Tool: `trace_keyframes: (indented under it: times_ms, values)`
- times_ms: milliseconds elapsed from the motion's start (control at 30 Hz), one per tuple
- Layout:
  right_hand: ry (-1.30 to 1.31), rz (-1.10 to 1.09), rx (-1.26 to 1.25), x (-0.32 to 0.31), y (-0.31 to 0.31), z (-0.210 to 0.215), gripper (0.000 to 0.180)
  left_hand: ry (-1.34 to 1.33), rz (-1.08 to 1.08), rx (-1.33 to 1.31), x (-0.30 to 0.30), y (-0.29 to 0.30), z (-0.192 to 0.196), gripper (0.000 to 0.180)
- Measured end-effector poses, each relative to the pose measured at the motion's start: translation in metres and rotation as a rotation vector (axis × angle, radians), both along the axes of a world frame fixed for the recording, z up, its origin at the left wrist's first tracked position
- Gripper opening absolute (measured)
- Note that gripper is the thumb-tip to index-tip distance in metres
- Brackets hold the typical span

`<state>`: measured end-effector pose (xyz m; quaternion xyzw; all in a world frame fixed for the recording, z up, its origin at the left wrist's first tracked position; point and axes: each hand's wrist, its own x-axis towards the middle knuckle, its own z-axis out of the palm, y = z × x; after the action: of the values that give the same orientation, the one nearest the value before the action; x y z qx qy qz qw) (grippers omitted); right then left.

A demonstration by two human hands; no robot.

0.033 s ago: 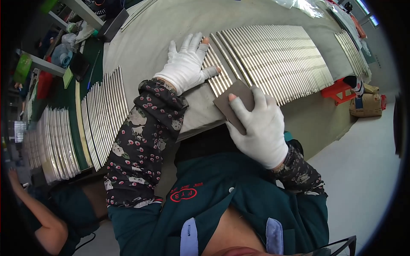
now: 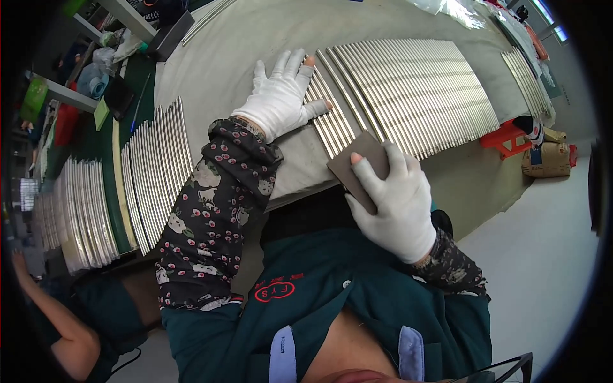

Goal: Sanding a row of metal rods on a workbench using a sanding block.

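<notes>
Head view: a flat grey-brown rectangular block (image 2: 371, 153) is grasped by the white-gloved right hand (image 2: 399, 203), over the near ends of a narrow batch of shiny silver metal rods (image 2: 329, 126) on the pale cloth-covered table (image 2: 214, 76). The batch's edge is touched by the white-gloved left hand (image 2: 274, 103), fingers spread, unclenched. Looks like rod ends are being worked; steady rods are probably needed next. Red lettering is stitched on the dark green shirt (image 2: 319, 262).
</notes>
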<state>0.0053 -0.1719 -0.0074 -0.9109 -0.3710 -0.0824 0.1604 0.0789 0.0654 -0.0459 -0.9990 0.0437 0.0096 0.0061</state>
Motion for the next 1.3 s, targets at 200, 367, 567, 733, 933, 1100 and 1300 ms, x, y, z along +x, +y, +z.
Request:
trace_keyframes:
  times_ms: [200, 367, 567, 733, 933, 1100, 1300]
  values:
    - [-0.118, 0.007, -0.018, 0.012, 0.018, -0.001, 0.048, 0.025, 0.006, -0.013, 0.000, 0.002, 0.003, 0.091]
    - [-0.072, 0.058, -0.035, -0.019, -0.034, 0.009, 0.057, 0.030, 0.013, -0.023, 0.001, 0.002, -0.002, 0.090]
    - [-0.086, -0.073, 0.057, -0.020, -0.051, 0.001, 0.061, -0.072, -0.030, -0.024, 0.001, -0.004, 0.005, 0.086]
    - [-0.101, -0.062, 0.084, -0.018, -0.044, -0.005, 0.061, -0.117, -0.126, 0.000, 0.001, -0.009, -0.009, 0.087]
    - [-0.103, -0.040, 0.100, -0.014, -0.033, -0.008, 0.060, -0.134, -0.119, -0.013, 0.005, -0.016, -0.010, 0.084]
    - [-0.118, -0.046, 0.085, -0.006, -0.015, -0.009, 0.055, -0.105, -0.100, -0.018, 0.006, -0.022, -0.009, 0.078]
    - [-0.178, -0.070, 0.047, 0.018, 0.020, -0.009, 0.047, -0.127, -0.102, -0.016, 0.006, -0.020, -0.009, 0.079]
